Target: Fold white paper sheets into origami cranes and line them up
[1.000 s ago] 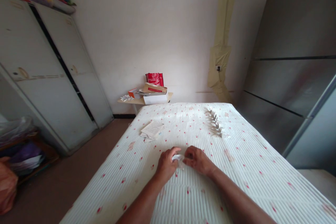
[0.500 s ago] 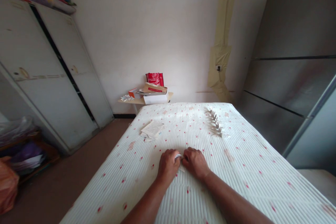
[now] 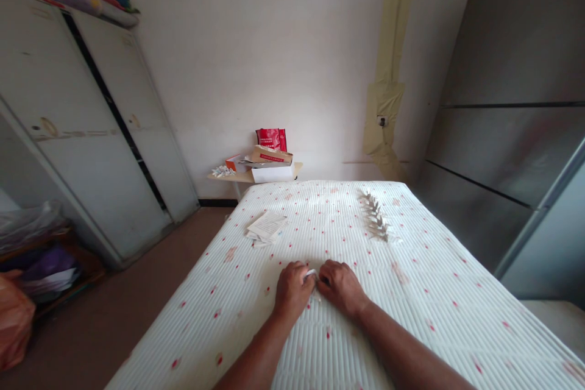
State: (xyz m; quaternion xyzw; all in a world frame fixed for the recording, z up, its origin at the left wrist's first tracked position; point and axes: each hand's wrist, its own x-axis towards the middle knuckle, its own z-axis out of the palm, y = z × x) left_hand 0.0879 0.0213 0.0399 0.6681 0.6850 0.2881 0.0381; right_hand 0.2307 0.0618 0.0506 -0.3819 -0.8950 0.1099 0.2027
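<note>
Red bag (image 3: 271, 139) against pale wall (image 3: 292, 61).

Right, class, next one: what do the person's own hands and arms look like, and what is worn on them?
The left hand and right hand are ungloved, and no sleeve shows on either forearm. Both wrists show no watch or bracelet. The forearms narrow toward the wrists. Rings on the fingers cannot be ruled out.

Two hands (image 3: 292, 287) (image 3: 342, 286), one paper piece (image 3: 311, 272), one paper stack (image 3: 266, 227), one folded-paper row (image 3: 376, 219), one red bag (image 3: 270, 139).
</note>
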